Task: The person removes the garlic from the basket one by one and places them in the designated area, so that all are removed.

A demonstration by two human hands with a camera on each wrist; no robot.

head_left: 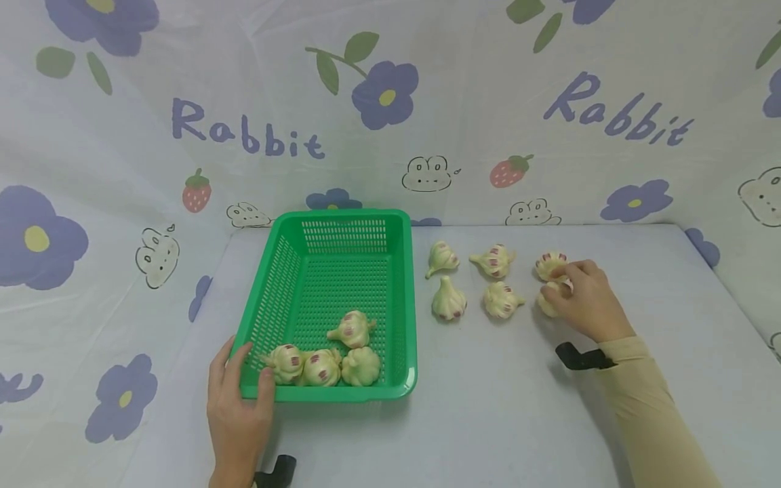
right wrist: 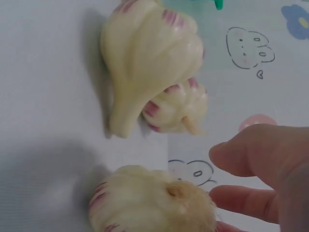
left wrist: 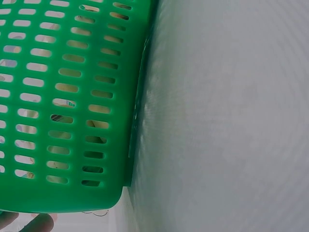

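My left hand grips a green, rectangular slotted-plastic basket holding four round, cream-and-purple garlic bulbs, while my right hand — thumb and fingers parted, gripping nothing — hovers at the rightmost pair of six seemingly left to gather from the white table.

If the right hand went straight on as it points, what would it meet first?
The right hand would probably meet the nearer garlic bulb of the rightmost pair first; depth is unclear, they may be touching.
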